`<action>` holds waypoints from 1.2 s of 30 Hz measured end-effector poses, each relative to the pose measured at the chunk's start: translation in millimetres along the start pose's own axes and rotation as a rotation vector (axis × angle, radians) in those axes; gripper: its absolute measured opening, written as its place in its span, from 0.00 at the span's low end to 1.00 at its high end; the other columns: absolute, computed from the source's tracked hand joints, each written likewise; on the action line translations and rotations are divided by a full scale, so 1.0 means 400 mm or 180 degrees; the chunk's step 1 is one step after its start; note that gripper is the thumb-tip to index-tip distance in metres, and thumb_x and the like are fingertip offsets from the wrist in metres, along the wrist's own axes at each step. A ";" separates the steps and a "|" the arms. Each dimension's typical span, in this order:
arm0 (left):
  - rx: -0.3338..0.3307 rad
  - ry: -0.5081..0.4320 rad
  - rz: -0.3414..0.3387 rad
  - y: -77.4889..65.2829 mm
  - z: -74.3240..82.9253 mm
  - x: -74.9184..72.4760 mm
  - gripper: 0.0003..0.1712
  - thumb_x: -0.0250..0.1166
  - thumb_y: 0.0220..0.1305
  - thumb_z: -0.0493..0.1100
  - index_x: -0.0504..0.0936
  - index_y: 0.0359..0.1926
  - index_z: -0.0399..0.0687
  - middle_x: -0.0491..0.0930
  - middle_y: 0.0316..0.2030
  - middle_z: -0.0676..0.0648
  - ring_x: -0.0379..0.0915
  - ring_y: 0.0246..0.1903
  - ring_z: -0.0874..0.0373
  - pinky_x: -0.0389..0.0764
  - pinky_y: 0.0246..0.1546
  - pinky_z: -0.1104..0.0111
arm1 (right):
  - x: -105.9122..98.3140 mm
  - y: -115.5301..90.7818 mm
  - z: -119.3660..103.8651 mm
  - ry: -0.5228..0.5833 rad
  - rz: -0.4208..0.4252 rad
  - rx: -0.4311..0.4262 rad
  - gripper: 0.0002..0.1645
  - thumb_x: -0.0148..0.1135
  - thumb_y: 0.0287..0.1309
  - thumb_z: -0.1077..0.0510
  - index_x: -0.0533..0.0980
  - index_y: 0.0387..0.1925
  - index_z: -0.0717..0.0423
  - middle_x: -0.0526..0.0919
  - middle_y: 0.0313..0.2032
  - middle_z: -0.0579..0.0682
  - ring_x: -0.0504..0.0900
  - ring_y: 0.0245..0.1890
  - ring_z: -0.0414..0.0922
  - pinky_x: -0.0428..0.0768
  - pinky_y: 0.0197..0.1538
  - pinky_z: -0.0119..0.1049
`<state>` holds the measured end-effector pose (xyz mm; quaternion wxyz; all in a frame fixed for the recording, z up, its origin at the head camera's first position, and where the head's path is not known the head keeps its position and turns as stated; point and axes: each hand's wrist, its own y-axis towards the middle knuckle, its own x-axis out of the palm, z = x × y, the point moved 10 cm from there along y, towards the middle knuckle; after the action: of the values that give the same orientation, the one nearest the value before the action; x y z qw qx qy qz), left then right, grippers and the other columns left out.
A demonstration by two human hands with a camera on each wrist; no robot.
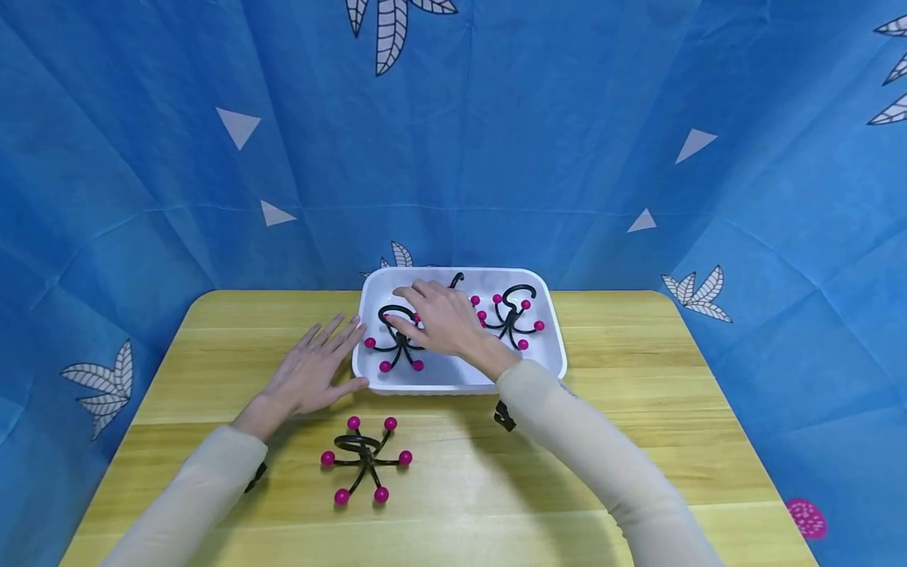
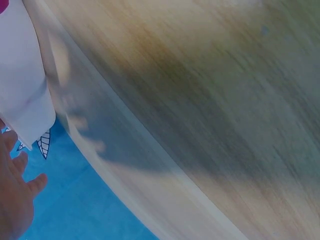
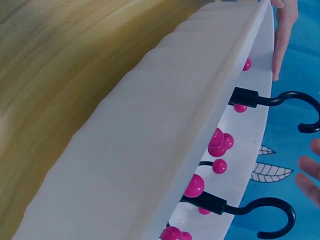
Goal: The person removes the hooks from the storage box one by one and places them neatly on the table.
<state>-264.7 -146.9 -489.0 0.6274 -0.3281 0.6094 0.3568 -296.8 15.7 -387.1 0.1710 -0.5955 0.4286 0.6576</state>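
Room lies right of the white tray; upright black hooks obstruct its inside.

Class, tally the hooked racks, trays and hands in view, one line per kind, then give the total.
Black hooked racks: 4
White tray: 1
Hands: 2
Total: 7
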 end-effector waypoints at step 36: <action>0.0046 0.0082 0.0001 0.007 -0.006 0.008 0.56 0.54 0.71 0.77 0.51 0.85 0.50 0.51 0.85 0.43 0.46 0.84 0.37 0.57 0.83 0.38 | 0.042 0.014 0.028 -0.0140 -0.0040 -0.0007 0.21 0.58 0.76 0.40 0.85 0.57 0.44 0.87 0.40 0.46 0.87 0.33 0.45 0.85 0.28 0.36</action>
<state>-268.2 -147.4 -492.1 0.6218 -0.3280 0.6200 0.3483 -312.0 16.1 -401.7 0.1839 -0.5838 0.4202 0.6699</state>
